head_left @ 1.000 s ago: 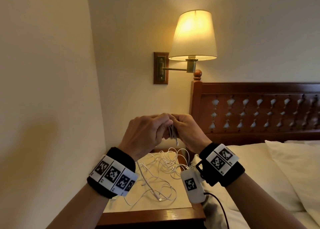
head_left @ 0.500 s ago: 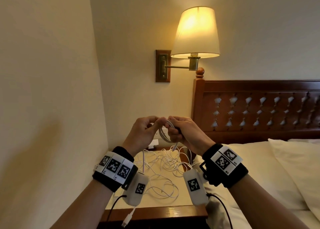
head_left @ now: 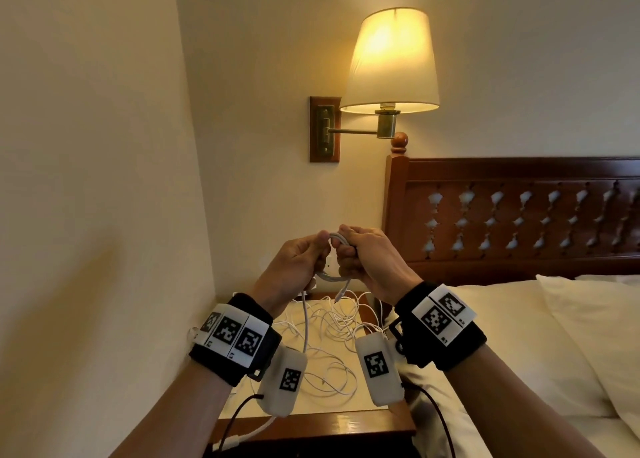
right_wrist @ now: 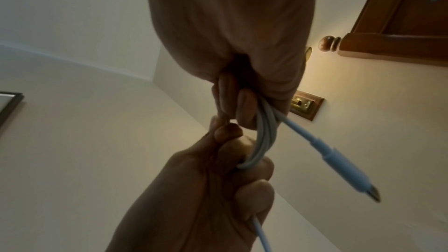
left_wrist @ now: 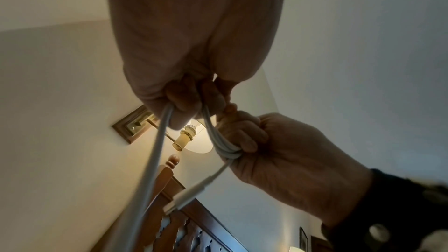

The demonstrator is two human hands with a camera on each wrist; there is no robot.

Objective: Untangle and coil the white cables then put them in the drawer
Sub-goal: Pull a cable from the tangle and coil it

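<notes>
Both hands are raised above the nightstand and hold one white cable coil (head_left: 333, 277) between them. My right hand (head_left: 360, 257) grips the bundled loops (left_wrist: 225, 148), and a plug end (right_wrist: 349, 168) sticks out below it. My left hand (head_left: 298, 263) grips the same coil's other side, with the free strand (left_wrist: 155, 152) running down from its fist to the tangle. A loose tangle of white cables (head_left: 332, 340) lies on the nightstand top (head_left: 311, 407). No drawer shows in any view.
A lit wall lamp (head_left: 391, 63) hangs above the hands on a brass arm. The dark wooden headboard (head_left: 519, 215) and the bed with white pillows (head_left: 571, 336) fill the right side. A bare wall (head_left: 97, 180) stands close on the left.
The hands have drawn slightly apart and lowered a little. The coil between them now shows as an open loop, with the free strand hanging from my left hand.
</notes>
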